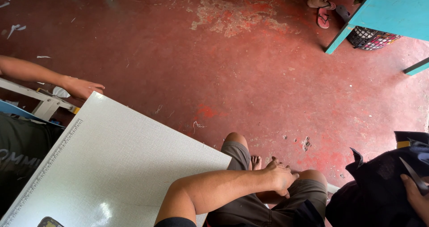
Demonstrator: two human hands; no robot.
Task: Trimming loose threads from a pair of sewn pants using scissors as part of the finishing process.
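Your left hand (pixel 80 87) lies flat, fingers apart, at the edge of the white board (pixel 116 160) — matte, textured, w/ ruler marks. Right hand (pixel 280 177) rests loose on your knee (pixel 313 182), holding nothing.

A single head-worn camera looks steeply down, close over the wearer's lap, white table (pixel 111 164) and red floor (pixel 250 75).

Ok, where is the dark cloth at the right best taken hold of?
Probably by the pointed flap sticking up at the left edge of the dark cloth, coming from the floor side: it stands free of the heap, away from the grey blade by the right hand.
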